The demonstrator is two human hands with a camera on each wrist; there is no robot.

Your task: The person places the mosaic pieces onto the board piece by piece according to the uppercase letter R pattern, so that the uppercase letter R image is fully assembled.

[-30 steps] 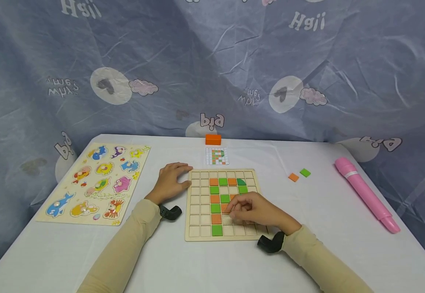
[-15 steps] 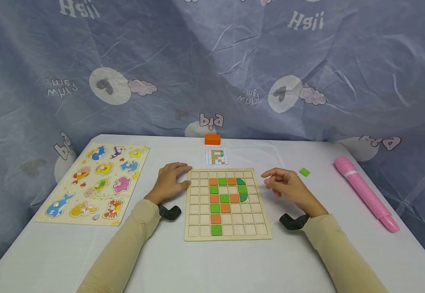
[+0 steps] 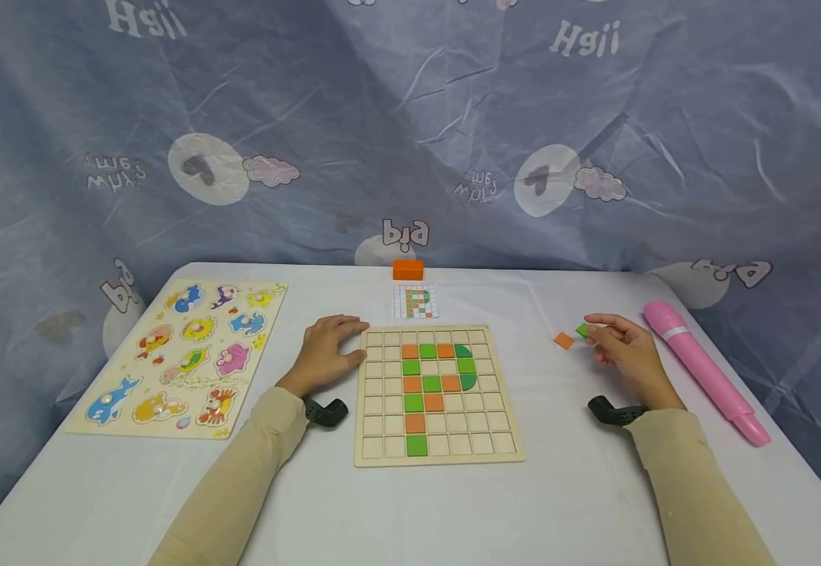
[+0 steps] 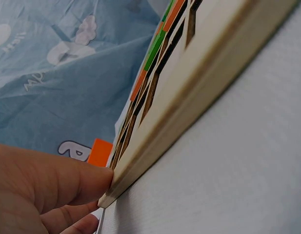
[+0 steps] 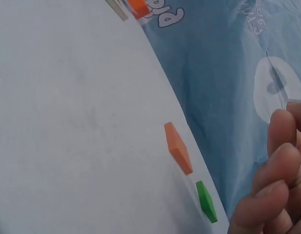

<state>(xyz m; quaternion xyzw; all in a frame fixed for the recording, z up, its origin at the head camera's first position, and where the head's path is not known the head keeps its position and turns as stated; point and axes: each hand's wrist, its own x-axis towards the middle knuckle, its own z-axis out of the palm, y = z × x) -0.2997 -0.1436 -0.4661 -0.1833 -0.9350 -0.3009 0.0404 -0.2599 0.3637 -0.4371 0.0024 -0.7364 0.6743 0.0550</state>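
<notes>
In the head view my left hand [image 3: 327, 355] rests at the upper left corner of a wooden grid board [image 3: 382, 465]. Its thumb [image 4: 89, 183] touches the board's side edge in the left wrist view. Orange and green square tiles, plus two dark green rounded pieces [image 3: 469, 382], form a P-like figure with an extra orange tile [image 3: 434, 402]. My right hand [image 3: 626, 350] is right of the board, its fingertips over a loose green tile [image 3: 582, 331]. The right wrist view shows its fingers loosely bent beside that tile, holding nothing. A loose orange tile [image 3: 563, 340] lies just left.
A printed pattern card [image 3: 416, 302] lies behind the board, before an orange block [image 3: 407, 270]. On the left is a sea-animal peg puzzle [image 3: 170, 377]. A pink stick-shaped thing [image 3: 708, 373] lies at the right. A patterned cloth [image 3: 410, 141] hangs behind the table.
My right hand has left the board and moved right to the loose green tile. The rounded piece and loose orange tile, each covered by it at some point, show again. My left hand stays put.
</notes>
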